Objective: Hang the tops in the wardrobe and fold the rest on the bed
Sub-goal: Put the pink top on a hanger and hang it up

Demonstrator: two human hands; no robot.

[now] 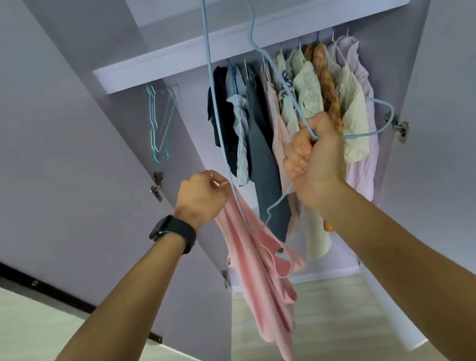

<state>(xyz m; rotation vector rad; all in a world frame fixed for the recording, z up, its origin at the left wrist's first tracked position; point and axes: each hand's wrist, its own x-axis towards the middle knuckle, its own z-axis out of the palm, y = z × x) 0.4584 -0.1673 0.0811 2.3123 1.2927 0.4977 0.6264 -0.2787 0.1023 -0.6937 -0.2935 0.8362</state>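
Mid-step, threading pink top (260, 273), hanging at lower centre of frame, onto blue hanger (215, 91), with left hand (200, 196) pinching strap plus wire and right hand (314, 153) clenched on hanger wire; next needs hooking into gap between spare hangers (157, 124) and hung clothes (256, 122), clear of open doors (70, 143).

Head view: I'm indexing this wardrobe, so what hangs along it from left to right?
Empty hangers → dark top → grey-blue garment → pale pink top → cream tops → orange patterned garment → lilac striped shirt.
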